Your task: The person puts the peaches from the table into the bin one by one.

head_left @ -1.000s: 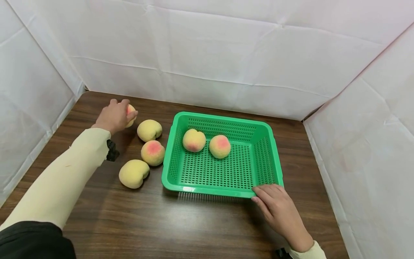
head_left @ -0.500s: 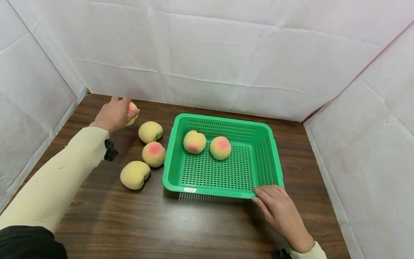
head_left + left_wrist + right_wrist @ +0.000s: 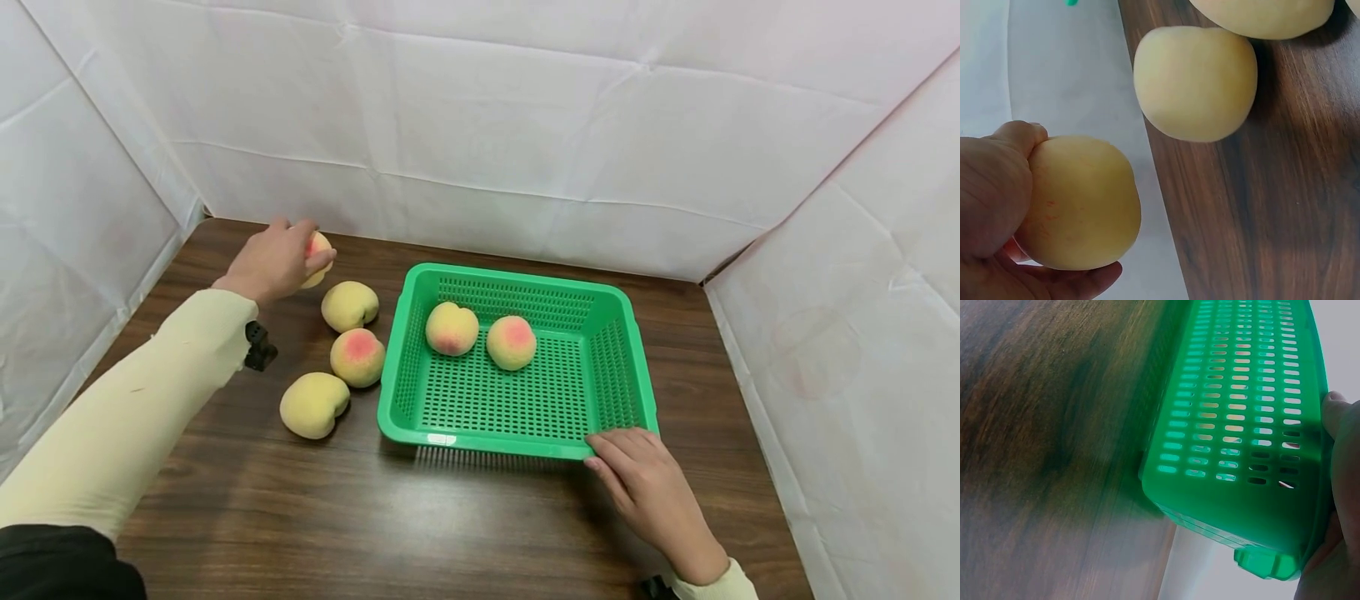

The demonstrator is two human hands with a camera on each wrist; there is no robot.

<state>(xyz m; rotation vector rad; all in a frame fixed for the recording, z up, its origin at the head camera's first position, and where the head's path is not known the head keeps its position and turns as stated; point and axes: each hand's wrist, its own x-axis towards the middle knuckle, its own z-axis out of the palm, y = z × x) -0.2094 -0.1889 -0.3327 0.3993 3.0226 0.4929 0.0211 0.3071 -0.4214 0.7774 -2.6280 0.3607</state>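
So, left of the green basket [image 3: 487, 444], the left hand [image 3: 266, 262] grips a held peach [image 3: 1088, 203]; a light hold, high enough to clear the three loose peaches [image 3: 357, 358] beside the basket, should serve, the right hand [image 3: 651, 482] gripping the basket's near-right corner.

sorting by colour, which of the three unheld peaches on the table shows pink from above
The middle peach, closest to the basket: the head view shows pink on top, while the back peach and front peach show only yellow.
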